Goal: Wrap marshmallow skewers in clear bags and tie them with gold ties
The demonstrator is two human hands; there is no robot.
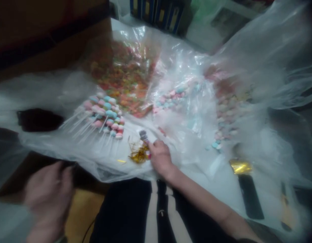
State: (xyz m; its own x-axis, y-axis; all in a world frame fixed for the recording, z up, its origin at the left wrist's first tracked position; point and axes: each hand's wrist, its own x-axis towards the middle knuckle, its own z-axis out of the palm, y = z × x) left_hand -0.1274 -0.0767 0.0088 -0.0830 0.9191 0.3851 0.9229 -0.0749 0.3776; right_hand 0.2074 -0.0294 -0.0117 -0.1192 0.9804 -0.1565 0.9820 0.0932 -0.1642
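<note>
My right hand rests on the white plastic sheet, its fingers curled. At its fingertips are a small grey patterned piece and a bit of pink. I cannot make out what the fingers grip. Beside them lies a loose heap of gold twist ties, with a single gold strip to its left. My left hand is low at the left, off the sheet and smeared by motion; its grip is unclear. A pile of pink, blue and white marshmallow sticks lies ahead, white sticks towards me.
A clear bag of orange and green candies lies behind. Bagged pastel marshmallows are at centre, more loose ones at right. A dark phone, gold packet and cutter lie right. A cardboard box stands far left.
</note>
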